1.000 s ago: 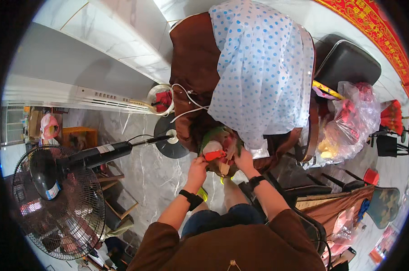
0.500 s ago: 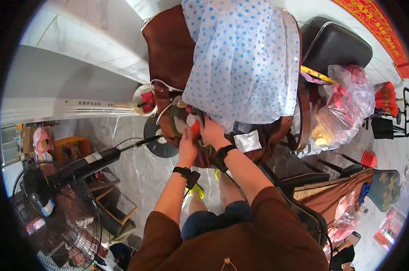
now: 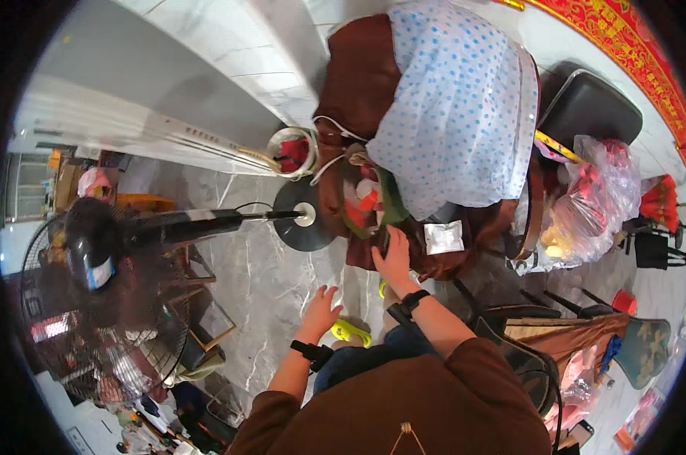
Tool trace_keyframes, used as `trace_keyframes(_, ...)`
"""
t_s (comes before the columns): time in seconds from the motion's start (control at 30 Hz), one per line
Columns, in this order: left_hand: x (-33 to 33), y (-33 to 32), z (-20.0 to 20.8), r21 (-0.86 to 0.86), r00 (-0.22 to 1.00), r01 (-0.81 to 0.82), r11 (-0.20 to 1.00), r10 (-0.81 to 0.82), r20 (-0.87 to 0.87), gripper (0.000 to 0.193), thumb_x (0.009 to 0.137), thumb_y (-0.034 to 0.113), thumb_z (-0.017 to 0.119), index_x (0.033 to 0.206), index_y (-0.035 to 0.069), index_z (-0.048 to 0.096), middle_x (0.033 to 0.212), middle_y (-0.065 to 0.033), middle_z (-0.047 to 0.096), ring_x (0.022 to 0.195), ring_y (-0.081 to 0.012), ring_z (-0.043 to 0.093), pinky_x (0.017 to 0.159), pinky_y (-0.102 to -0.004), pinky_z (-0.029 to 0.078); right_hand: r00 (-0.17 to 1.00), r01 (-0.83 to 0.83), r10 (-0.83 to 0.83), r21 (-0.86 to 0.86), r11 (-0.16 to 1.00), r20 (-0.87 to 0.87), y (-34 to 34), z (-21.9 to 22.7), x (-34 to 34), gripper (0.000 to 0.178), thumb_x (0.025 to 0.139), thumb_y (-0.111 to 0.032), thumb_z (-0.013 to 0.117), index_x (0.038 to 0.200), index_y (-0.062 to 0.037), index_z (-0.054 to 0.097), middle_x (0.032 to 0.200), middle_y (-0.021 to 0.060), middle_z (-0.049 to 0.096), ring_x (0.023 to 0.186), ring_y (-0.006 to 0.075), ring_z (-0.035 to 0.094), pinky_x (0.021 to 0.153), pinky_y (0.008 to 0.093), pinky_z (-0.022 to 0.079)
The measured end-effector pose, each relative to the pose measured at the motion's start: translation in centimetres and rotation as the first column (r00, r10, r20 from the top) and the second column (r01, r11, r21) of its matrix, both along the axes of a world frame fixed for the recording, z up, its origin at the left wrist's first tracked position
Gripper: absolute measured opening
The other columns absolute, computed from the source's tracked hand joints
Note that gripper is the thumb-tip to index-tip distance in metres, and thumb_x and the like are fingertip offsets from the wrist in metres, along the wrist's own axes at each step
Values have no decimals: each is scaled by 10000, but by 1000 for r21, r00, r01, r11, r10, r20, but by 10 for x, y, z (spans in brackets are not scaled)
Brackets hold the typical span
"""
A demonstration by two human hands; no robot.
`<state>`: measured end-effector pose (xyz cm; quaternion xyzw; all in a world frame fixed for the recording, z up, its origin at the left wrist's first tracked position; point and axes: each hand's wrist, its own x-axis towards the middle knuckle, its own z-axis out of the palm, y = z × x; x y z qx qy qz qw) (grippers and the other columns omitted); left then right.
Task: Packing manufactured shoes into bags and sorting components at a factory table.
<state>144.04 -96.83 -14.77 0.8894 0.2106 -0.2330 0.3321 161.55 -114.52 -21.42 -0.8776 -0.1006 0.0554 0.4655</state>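
My left hand (image 3: pixel 318 315) is in the air over the floor, fingers apart, with nothing in it. My right hand (image 3: pixel 393 258) is at the near edge of the table, its fingers curled round a small dark object (image 3: pixel 384 241) that I cannot make out. Just beyond it lies a green-edged bag (image 3: pixel 394 203) with red and white things inside. A white packet (image 3: pixel 444 237) rests to the right on the brown tablecloth (image 3: pixel 358 68). A white cover with blue dots (image 3: pixel 456 114) hides much of the table.
A black standing fan (image 3: pixel 108 296) stands on the left, its round base (image 3: pixel 301 227) by the table. Beside that base is a white bucket (image 3: pixel 291 148) holding something red. Clear plastic bags (image 3: pixel 593 205) and a black chair (image 3: pixel 593 106) are on the right.
My left hand has left the green-edged bag and come back toward me, opening. My right hand has also drawn back to the bag's near side. The view has shifted.
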Motion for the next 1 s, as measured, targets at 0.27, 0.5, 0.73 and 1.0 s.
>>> trace_keyframes(0.27,-117,41,51,15,989,90,996,-91,119,535,876,272,673,1355,83,528,1309,-179,581,1175,-367,567,985,-455,472,958,-287,281,-141,947,-62,37,10,-77,379,791,-228,723,1098,-17,651,1091,193,645,1086,372,590,951,435,476)
trace_keyframes(0.5,-347,98,58,188,963,-254,949,230,143,523,856,271,702,1317,80,546,1169,-182,619,1123,-370,590,930,-471,493,459,-884,813,-275,379,-357,128,-28,-224,522,723,-371,756,1134,-60,676,1014,161,705,987,332,669,872,426,525)
trace_keyframes(0.73,-643,74,49,317,627,-751,580,777,64,442,839,286,693,1218,80,601,1135,-188,657,1116,-360,608,917,-461,516,-126,-965,815,-122,-233,-565,278,-10,-447,557,750,-318,799,1219,-60,646,1114,147,702,1039,288,667,905,395,526)
trace_keyframes(1.0,-814,-20,9,222,111,-964,147,980,-168,393,784,362,682,1030,58,714,1054,-196,707,1016,-373,673,875,-473,547,-273,-941,729,18,-337,-627,385,24,-595,582,796,-365,798,1258,-56,625,1194,164,680,1098,261,653,899,398,531)
